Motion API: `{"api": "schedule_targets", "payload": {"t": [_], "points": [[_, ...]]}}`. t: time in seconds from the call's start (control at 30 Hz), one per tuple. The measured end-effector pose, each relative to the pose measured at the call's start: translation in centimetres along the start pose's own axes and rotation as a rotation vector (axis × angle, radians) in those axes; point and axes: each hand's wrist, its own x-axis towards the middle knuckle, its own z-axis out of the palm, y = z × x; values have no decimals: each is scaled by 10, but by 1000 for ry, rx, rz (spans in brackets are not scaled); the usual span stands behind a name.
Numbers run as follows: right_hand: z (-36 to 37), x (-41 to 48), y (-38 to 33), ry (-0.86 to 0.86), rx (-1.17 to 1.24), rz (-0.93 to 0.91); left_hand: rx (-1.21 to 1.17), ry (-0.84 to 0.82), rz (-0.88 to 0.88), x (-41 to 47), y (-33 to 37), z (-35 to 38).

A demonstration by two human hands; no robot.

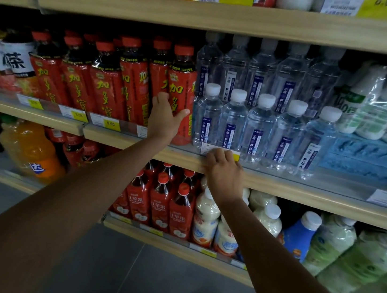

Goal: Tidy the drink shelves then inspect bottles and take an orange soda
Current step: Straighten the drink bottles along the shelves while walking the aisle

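Observation:
My left hand (165,118) grips a red-labelled tea bottle (183,88) at the right end of its row on the middle shelf, fingers and thumb wrapped around its lower body. My right hand (224,172) rests with curled fingers on the wooden front edge of the middle shelf (305,185), covering a price tag below the small water bottles (232,124). A large orange soda bottle (32,149) stands on the lower shelf at the far left.
Taller water bottles stand behind the small ones. Green-labelled white drinks (375,106) sit on blue packs at the right. The lower shelf holds red apple drinks (162,206), cream yoghurt bottles (206,219), a blue bottle (298,236) and pale green bottles. Grey floor lies below.

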Motion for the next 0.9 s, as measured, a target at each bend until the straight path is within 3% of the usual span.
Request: {"api": "schedule_targets", "payload": {"t": [0.23,0.5,0.73,0.9], "points": [[2,0,3,14,-17,-21,49,-28,-30,-3,3,-3],[0,-5,-8,-58,63,98,546,-246,135,-69,-24,-33],[9,-65,-27,27,60,7,775,-442,269,-142,-58,-47],[38,-116,-35,-253,98,20,805,-602,239,-200,-88,-34]]}}
